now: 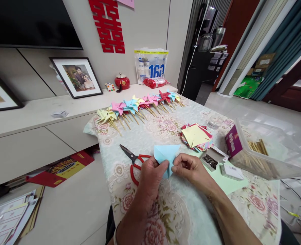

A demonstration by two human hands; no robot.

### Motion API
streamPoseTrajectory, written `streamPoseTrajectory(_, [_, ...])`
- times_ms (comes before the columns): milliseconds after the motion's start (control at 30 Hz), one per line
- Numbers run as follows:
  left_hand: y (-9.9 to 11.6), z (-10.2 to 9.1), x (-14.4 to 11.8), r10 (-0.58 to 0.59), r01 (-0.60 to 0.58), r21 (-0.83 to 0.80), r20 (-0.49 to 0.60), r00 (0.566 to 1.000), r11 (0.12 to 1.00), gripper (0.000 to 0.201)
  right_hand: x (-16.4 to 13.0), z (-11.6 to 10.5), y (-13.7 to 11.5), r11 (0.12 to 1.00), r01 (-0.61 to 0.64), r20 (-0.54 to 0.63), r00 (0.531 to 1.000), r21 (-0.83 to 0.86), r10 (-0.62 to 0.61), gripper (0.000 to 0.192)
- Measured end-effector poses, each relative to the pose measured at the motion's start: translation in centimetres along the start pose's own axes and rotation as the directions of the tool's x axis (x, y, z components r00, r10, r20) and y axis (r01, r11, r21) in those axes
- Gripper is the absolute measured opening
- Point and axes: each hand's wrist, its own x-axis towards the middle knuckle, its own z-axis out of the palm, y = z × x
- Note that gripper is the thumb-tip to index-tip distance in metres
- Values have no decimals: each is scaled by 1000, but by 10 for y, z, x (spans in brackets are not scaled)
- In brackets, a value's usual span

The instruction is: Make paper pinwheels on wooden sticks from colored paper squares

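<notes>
A light blue paper square (165,151), cut in from its corners and partly folded, is held over the table between both hands. My left hand (154,173) is closed on its lower left part, with the thumb pressed on the front. My right hand (188,166) pinches the paper's lower right edge between thumb and fingers. Just left of the left hand lie scissors (133,158) with red handles, their blades apart. Paper pinwheels (131,105) on sticks lie in a row at the table's far side. A stack of coloured paper squares (196,135) lies beyond the right hand.
Right of my hands, a small open box of metal pins (210,161) and a white box (232,172) rest on green paper (223,182). A clear plastic bin (272,166) with sticks stands at the right edge, near a round clear container (215,122). A cabinet (71,105) borders the far side.
</notes>
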Motion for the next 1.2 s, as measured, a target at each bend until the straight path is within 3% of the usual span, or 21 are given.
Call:
streamPoseTrajectory(333, [-1, 0, 0, -6, 6, 13, 14, 1000, 1000, 23, 3, 3, 7, 998, -8, -91, 996, -59, 3, 20])
streamPoseTrajectory(700, [8, 5, -5, -18, 18, -18, 0, 1000, 1000, 20, 4, 4, 9, 994, -7, -149, 989, -108, -9, 20])
streamPoseTrajectory(1200, [1, 2, -2, 12, -14, 53, 30, 999, 998, 19, 5, 4, 10, 998, -32, -137, 990, -60, 23, 20])
